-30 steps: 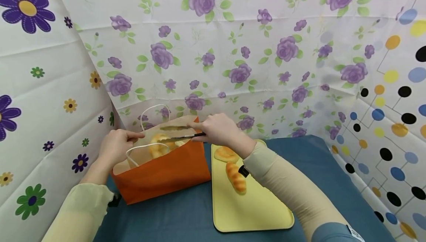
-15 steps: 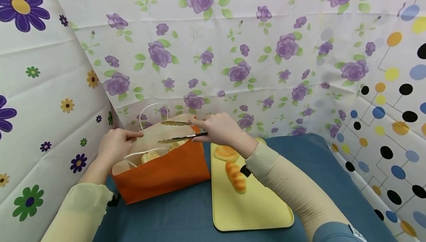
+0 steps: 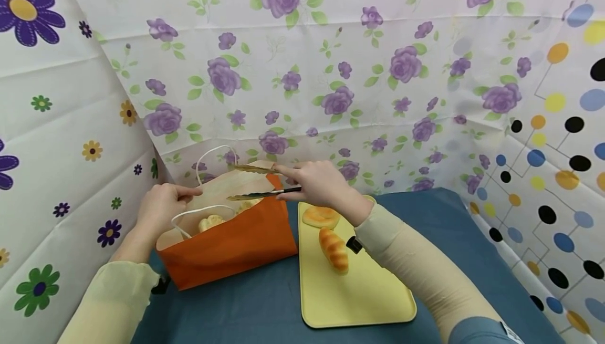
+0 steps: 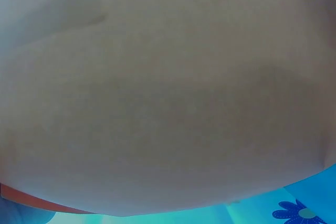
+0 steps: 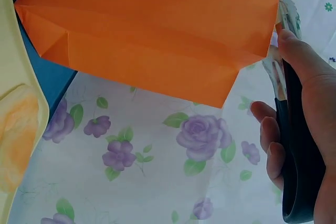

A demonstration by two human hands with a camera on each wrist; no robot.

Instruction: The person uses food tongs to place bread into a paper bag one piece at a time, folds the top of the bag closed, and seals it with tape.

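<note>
My left hand (image 3: pixel 163 210) grips the left rim of an orange paper bag (image 3: pixel 231 252), its index finger stretched over the opening. In the left wrist view, blurred skin covers nearly everything. My right hand (image 3: pixel 321 184) holds a pair of serving tongs (image 3: pixel 250 196) by black handles (image 5: pixel 302 171). The tongs' arms stand spread above the bag's mouth, with nothing between them. Pale bread pieces (image 3: pixel 211 222) lie inside the bag, partly hidden by its front wall. In the right wrist view, the fingers (image 5: pixel 270 148) curl beside the tongs' handles.
Right of the bag lies a yellow tray (image 3: pixel 359 302) holding a round flat bread (image 3: pixel 321 217) and a ridged long roll (image 3: pixel 334 249). Two white handles rise from the bag. Blue cloth (image 3: pixel 255 302) covers the table, and a flowered curtain (image 3: pixel 312 71) hangs behind.
A golden bread piece that was between the tongs has been let go into the bag. The tongs have spread and moved up slightly, then right. My left hand stays at the rim.
</note>
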